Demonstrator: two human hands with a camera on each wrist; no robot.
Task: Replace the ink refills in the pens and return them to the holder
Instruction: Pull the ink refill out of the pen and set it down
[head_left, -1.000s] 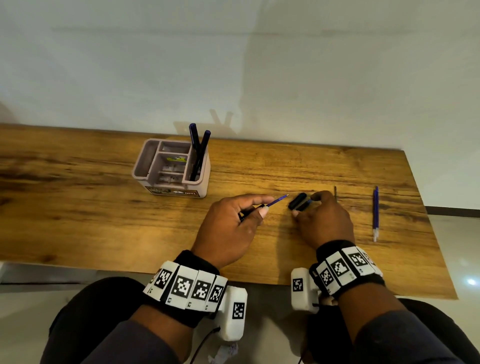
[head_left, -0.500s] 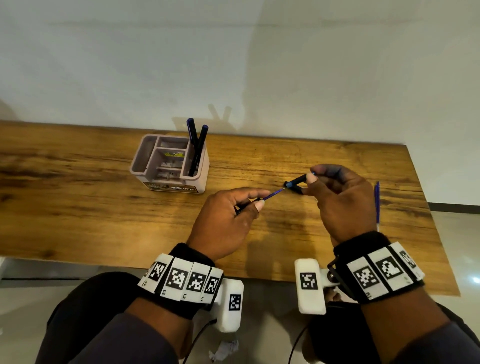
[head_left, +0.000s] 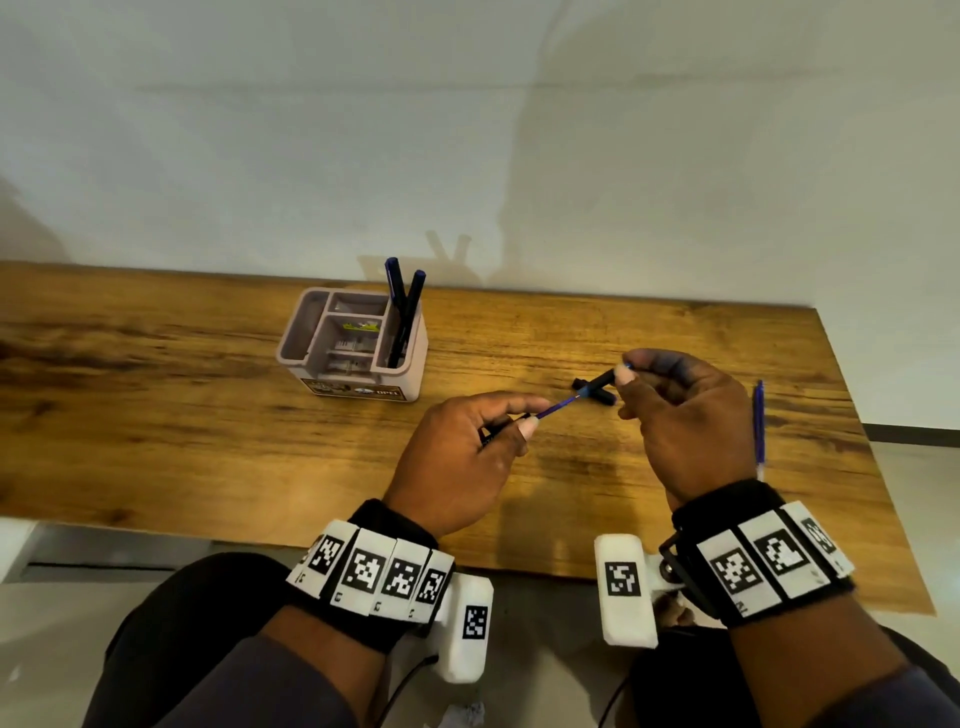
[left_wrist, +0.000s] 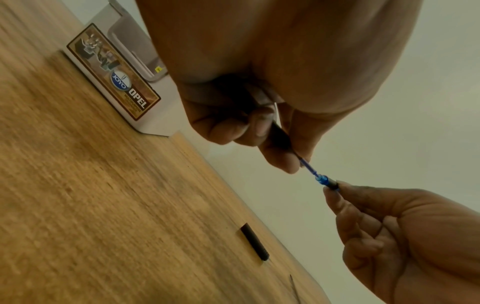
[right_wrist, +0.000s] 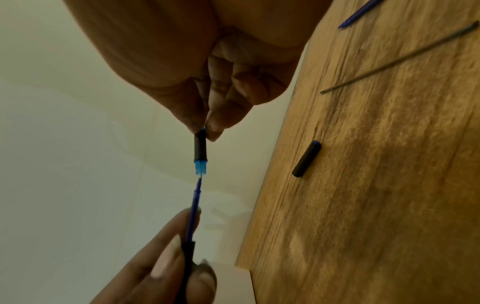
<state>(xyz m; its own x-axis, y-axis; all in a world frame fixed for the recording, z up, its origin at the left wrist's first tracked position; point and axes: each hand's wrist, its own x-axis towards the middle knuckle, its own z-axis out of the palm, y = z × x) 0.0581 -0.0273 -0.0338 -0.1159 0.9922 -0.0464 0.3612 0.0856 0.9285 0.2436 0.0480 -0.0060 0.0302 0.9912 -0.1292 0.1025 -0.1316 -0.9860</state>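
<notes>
My left hand (head_left: 511, 423) grips a black pen barrel (left_wrist: 281, 133) from which a blue refill (head_left: 558, 406) sticks out to the right. My right hand (head_left: 623, 374) pinches a short black front section (right_wrist: 200, 150) by its tip. The section's blue threaded end (left_wrist: 322, 179) faces the refill, whose point sits right at its mouth. Both are held above the wooden table (head_left: 208, 441). A grey pen holder (head_left: 358, 387) stands at the back left with two dark pens (head_left: 405, 312) upright in its right compartment.
A black cap (right_wrist: 306, 158) lies on the table just under my right hand. Right of it lie a thin dark refill (right_wrist: 400, 61) and a blue refill (head_left: 759, 426) near the table's right edge. A white wall runs behind the table.
My right hand lifted off the table with the black front section and brought it up to the refill's point. The left hand with the barrel barely shifted.
</notes>
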